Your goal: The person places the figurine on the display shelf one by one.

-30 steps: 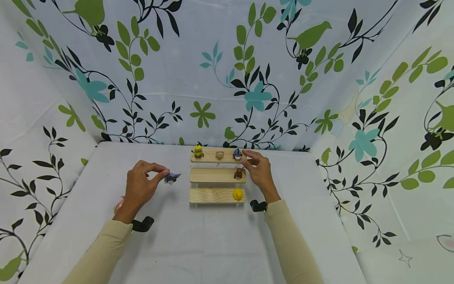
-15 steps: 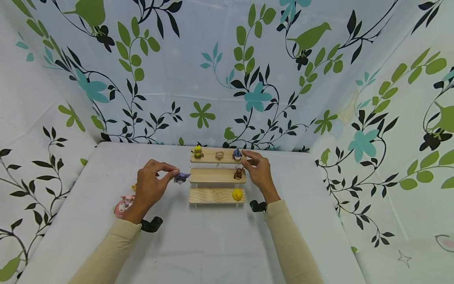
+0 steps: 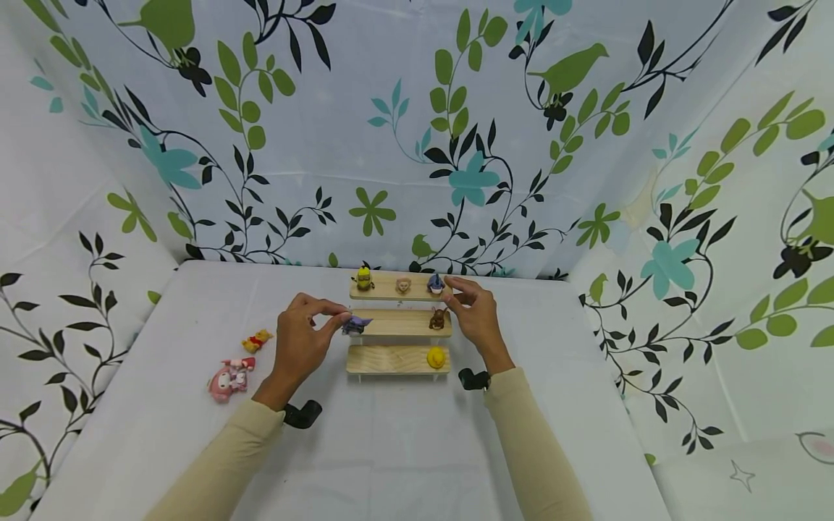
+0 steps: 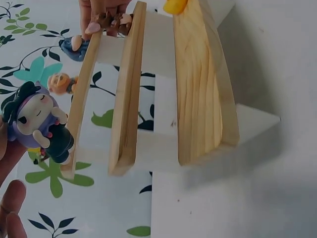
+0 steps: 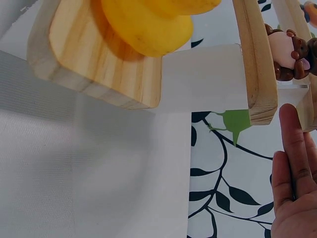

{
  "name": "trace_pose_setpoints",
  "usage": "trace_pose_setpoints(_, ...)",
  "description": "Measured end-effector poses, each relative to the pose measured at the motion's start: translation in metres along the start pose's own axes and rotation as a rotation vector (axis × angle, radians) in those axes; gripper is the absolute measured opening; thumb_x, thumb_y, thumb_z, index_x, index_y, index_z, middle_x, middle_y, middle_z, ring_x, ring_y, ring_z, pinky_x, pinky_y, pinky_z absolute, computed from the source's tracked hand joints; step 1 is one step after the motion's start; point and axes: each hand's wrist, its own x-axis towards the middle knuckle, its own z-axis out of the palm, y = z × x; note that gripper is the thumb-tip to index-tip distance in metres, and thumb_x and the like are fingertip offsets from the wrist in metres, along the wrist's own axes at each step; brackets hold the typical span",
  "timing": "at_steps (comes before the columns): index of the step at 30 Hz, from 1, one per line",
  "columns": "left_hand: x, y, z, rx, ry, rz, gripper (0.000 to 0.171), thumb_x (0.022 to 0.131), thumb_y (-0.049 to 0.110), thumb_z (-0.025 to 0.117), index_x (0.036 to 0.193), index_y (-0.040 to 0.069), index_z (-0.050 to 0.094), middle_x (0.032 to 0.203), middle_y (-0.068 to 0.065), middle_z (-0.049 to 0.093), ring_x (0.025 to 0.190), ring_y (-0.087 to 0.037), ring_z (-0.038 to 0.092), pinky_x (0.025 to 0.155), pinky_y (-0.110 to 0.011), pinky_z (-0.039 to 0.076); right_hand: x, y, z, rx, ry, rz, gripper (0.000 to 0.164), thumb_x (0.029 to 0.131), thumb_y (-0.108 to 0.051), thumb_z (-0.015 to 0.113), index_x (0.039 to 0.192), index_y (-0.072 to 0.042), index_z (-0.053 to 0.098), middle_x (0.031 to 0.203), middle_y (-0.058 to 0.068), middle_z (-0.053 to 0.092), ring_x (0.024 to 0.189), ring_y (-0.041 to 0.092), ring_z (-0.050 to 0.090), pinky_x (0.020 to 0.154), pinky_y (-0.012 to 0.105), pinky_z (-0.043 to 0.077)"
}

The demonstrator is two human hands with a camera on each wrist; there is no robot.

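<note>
My left hand pinches a small figurine in purple and black between thumb and fingertips. It hangs by the left end of the middle board of a three-tier wooden shelf. In the left wrist view the figurine shows a pale face and dark body. At the top board's right end, my right hand holds the edge with thumb and index finger, beside a blue-hatted figurine. Its other fingers reach out fairly straight in the right wrist view.
A yellow-green figurine and a tan one stand on the top board. A brown figurine is on the middle board, a yellow duck-like one on the lowest. Left on the table lie a bear figurine and pink figurines.
My left hand has carried the purple-and-black figurine rightward to the shelf's left end, uncovering the bear and pink figurines on the table. The right hand has stayed in place.
</note>
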Motion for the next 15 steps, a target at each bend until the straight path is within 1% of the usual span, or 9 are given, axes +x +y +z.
trace_pose_setpoints(6, 0.001, 0.006, 0.011, -0.047, 0.026, 0.017, 0.013, 0.09, 0.018, 0.087, 0.101, 0.01, 0.085, 0.089, -0.006, 0.08, 0.087, -0.017, 0.052, 0.072, -0.031, 0.04, 0.0, 0.001, 0.001, 0.013, 0.003, -0.007, 0.04, 0.1, -0.022, 0.074, 0.139, -0.021, 0.072, 0.147, 0.002, 0.066, 0.112, 0.028, 0.072, 0.1, 0.046, 0.059)
trace_pose_setpoints(11, 0.0, 0.008, 0.017, -0.081, 0.043, 0.023, 0.012, 0.089, 0.018, 0.087, 0.099, 0.012, 0.086, 0.089, -0.004, 0.08, 0.088, -0.015, 0.054, 0.07, -0.03, 0.039, 0.0, 0.001, 0.001, 0.028, 0.0, -0.004, 0.04, 0.1, -0.021, 0.073, 0.14, -0.02, 0.072, 0.148, 0.003, 0.065, 0.112, 0.028, 0.071, 0.103, 0.045, 0.057)
trace_pose_setpoints(15, 0.0, 0.008, 0.022, -0.111, 0.064, 0.042, 0.01, 0.089, 0.018, 0.087, 0.097, 0.012, 0.085, 0.086, -0.003, 0.079, 0.085, -0.017, 0.056, 0.07, -0.029, 0.04, 0.0, 0.001, 0.001, 0.03, -0.001, -0.001, 0.039, 0.1, -0.02, 0.073, 0.14, -0.019, 0.072, 0.148, 0.003, 0.065, 0.112, 0.029, 0.071, 0.105, 0.046, 0.056)
